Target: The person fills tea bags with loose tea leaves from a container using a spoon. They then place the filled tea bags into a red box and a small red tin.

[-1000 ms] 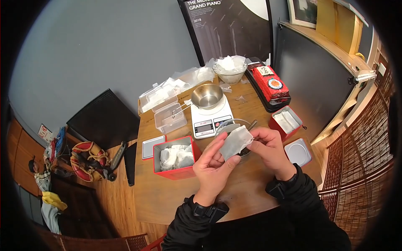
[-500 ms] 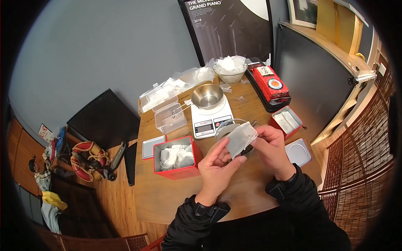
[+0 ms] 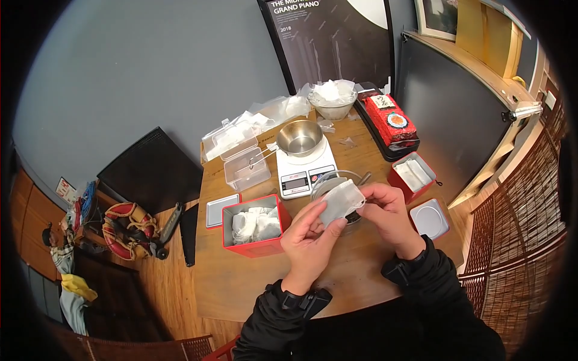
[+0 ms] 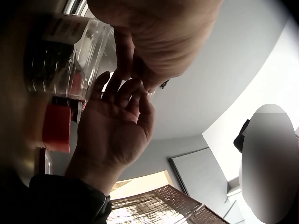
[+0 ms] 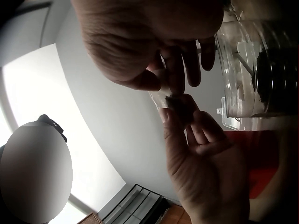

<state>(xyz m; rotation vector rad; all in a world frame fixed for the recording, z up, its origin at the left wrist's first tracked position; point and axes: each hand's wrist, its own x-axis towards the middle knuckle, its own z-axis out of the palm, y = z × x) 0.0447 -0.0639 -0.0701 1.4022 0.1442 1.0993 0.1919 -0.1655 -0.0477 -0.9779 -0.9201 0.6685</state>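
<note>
Over the table, both hands hold a small white mesh tea bag (image 3: 343, 201). My left hand (image 3: 308, 243) pinches its near end between thumb and fingers. At the other end, the fingertips of my right hand (image 3: 390, 215) pinch the bag by its edge. In the right wrist view a dark patch shows at the lower end of the bag (image 5: 159, 95), by the left fingertips. Just beyond the hands stands a clear jar (image 5: 229, 70) holding dark loose leaves, partly hidden by them in the head view. A red tin (image 3: 256, 246) full of filled tea bags (image 3: 256, 224) is left of the left hand.
Behind the jar, a steel pan (image 3: 300, 138) sits on a white scale (image 3: 295, 185). A clear plastic box (image 3: 248, 170) is left of it. To the right are a second red tin (image 3: 397, 178), a lid (image 3: 429, 218) and a red package (image 3: 390, 123). A bowl (image 3: 333, 111) stands at the back.
The tea bag tilted more upright and shifted right half a second ago, then swung back left toward a flatter slant. Both hands keep their pinch on it.
</note>
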